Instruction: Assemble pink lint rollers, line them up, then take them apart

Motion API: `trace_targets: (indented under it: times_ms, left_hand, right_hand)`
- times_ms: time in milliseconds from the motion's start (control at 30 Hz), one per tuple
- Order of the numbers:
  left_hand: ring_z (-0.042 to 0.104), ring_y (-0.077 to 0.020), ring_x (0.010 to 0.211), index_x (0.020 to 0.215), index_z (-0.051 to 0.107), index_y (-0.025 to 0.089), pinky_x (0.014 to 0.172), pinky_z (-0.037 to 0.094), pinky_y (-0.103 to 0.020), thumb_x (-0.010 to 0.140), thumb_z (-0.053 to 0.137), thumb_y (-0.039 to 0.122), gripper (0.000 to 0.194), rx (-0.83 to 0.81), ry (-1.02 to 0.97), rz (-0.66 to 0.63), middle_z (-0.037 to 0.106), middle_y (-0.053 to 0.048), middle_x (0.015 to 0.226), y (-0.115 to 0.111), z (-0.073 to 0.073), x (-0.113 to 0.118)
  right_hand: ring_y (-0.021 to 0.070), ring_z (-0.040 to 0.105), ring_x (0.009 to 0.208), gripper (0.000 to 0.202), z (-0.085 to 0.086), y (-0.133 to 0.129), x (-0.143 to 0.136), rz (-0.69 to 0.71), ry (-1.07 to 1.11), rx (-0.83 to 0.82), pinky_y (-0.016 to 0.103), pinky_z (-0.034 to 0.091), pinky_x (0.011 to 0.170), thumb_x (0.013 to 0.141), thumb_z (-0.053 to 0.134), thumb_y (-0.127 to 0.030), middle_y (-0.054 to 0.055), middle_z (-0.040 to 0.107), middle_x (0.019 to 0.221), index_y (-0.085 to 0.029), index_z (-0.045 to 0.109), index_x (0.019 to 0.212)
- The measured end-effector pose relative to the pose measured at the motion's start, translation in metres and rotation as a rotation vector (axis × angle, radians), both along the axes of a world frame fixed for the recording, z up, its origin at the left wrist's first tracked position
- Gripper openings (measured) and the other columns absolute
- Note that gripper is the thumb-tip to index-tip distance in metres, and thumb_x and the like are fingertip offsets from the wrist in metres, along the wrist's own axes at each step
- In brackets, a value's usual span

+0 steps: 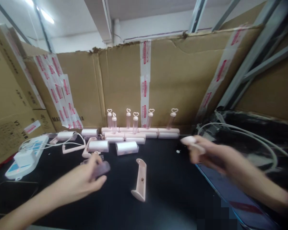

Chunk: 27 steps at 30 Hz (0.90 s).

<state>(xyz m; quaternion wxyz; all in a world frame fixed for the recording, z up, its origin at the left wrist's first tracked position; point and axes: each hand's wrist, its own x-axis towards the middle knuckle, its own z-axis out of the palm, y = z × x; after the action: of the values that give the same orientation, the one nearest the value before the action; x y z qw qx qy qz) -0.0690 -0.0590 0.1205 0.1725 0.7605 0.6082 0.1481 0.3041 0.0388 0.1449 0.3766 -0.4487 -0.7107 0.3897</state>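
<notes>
My left hand (92, 179) is closed on a translucent tube (102, 168), blurred, at the left of the black table. On the right, my right hand (203, 151) grips a small white piece (189, 140), also smeared by motion. Between the hands a pink bracket (141, 180) with two raised ends lies on the table. Behind it rests a white roll in a clear cover (127, 148), and another white roll (99, 146) is by a pink frame (87, 150). Several clear tubes with heart-shaped tops (135, 123) stand upright on pink-and-white pieces (135, 139).
A power strip (39, 153) with a charger and white cables is at the left. Cardboard walls (177, 80) close off the back. A blue-edged panel (228, 191) and looped white cable (254, 134) lie at the right. A small white bit (178, 151) is near my right hand.
</notes>
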Motion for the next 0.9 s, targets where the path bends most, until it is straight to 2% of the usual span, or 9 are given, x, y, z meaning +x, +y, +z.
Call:
trace_targets:
  times_ms: [100, 167, 267, 333, 467, 533, 633, 800, 900]
  left_hand:
    - [0.062, -0.0196, 0.077, 0.101, 0.048, 0.019, 0.068, 0.050, -0.031, 0.090, 0.037, 0.029, 0.018, 0.089, 0.238, -0.226, 0.060, -0.006, 0.098, 0.020, -0.032, 0.047]
    - [0.061, -0.0250, 0.089, 0.108, 0.049, 0.017, 0.072, 0.051, -0.037, 0.091, 0.036, 0.027, 0.023, 0.208, 0.358, -0.259, 0.058, -0.010, 0.105, 0.030, -0.053, 0.070]
    - [0.057, -0.0264, 0.098, 0.124, 0.043, 0.011, 0.084, 0.048, -0.044, 0.092, 0.035, 0.023, 0.035, 0.416, 0.345, -0.215, 0.057, -0.015, 0.113, 0.034, -0.075, 0.089]
    - [0.053, -0.0273, 0.105, 0.129, 0.039, 0.012, 0.092, 0.045, -0.048, 0.092, 0.040, 0.034, 0.044, 0.482, 0.264, -0.228, 0.053, -0.016, 0.120, 0.030, -0.085, 0.098]
    - [0.044, -0.0359, 0.117, 0.130, 0.042, 0.030, 0.095, 0.037, -0.064, 0.079, 0.054, 0.058, 0.060, 0.494, 0.221, -0.365, 0.048, -0.012, 0.128, 0.025, -0.102, 0.111]
    - [0.039, -0.0349, 0.123, 0.128, 0.044, 0.034, 0.098, 0.031, -0.066, 0.084, 0.055, 0.044, 0.047, 0.479, 0.237, -0.391, 0.045, -0.010, 0.132, 0.032, -0.106, 0.112]
    - [0.030, -0.0307, 0.130, 0.126, 0.047, 0.029, 0.107, 0.023, -0.060, 0.082, 0.053, 0.021, 0.045, 0.413, 0.184, -0.375, 0.040, -0.010, 0.135, 0.057, -0.106, 0.098]
    - [0.029, -0.0300, 0.129, 0.108, 0.055, 0.025, 0.104, 0.030, -0.051, 0.084, 0.053, 0.031, 0.025, 0.269, 0.048, -0.350, 0.036, -0.009, 0.135, 0.107, -0.098, 0.055]
    - [0.036, -0.0263, 0.123, 0.105, 0.054, 0.024, 0.104, 0.029, -0.050, 0.090, 0.043, 0.027, 0.019, 0.278, 0.063, -0.370, 0.042, -0.008, 0.129, 0.125, -0.097, 0.042]
  right_hand:
    - [0.0139, 0.058, 0.068, 0.041, -0.010, 0.017, -0.048, 0.308, -0.319, 0.283, 0.026, 0.042, 0.059, 0.085, 0.050, -0.047, 0.008, 0.061, 0.084, -0.016, 0.071, 0.068]
    - [0.0149, 0.061, 0.071, 0.038, -0.023, 0.030, -0.079, 0.356, -0.573, 0.504, 0.025, 0.043, 0.063, 0.089, 0.045, -0.037, 0.007, 0.066, 0.082, -0.015, 0.070, 0.072]
    - [0.0165, 0.062, 0.072, 0.025, -0.043, 0.048, -0.110, 0.392, -0.709, 0.621, 0.025, 0.040, 0.061, 0.086, 0.049, -0.029, 0.008, 0.069, 0.083, -0.015, 0.069, 0.081]
    - [0.0169, 0.061, 0.069, 0.023, -0.055, 0.053, -0.123, 0.469, -0.775, 0.687, 0.026, 0.038, 0.059, 0.086, 0.049, -0.028, 0.008, 0.070, 0.080, -0.015, 0.068, 0.085]
    - [0.0159, 0.059, 0.062, 0.021, -0.069, 0.052, -0.139, 0.582, -0.881, 0.793, 0.026, 0.033, 0.055, 0.088, 0.047, -0.030, 0.006, 0.068, 0.077, -0.017, 0.063, 0.095]
    - [0.0154, 0.060, 0.064, 0.023, -0.067, 0.050, -0.142, 0.548, -0.900, 0.810, 0.025, 0.032, 0.053, 0.089, 0.048, -0.036, 0.006, 0.068, 0.094, -0.020, 0.060, 0.101]
    - [0.0166, 0.062, 0.070, 0.031, -0.052, 0.057, -0.133, 0.363, -0.907, 0.785, 0.026, 0.033, 0.053, 0.090, 0.045, -0.045, 0.009, 0.061, 0.115, -0.021, 0.057, 0.104]
    - [0.0243, 0.063, 0.081, 0.034, -0.025, 0.106, -0.116, -0.078, -0.896, 0.615, 0.031, 0.041, 0.063, 0.092, 0.040, -0.043, 0.016, 0.063, 0.101, -0.014, 0.055, 0.100]
    - [0.0202, 0.062, 0.077, 0.042, -0.028, 0.141, -0.124, -0.157, -0.874, 0.505, 0.033, 0.046, 0.066, 0.088, 0.048, -0.052, 0.011, 0.064, 0.091, -0.012, 0.057, 0.099]
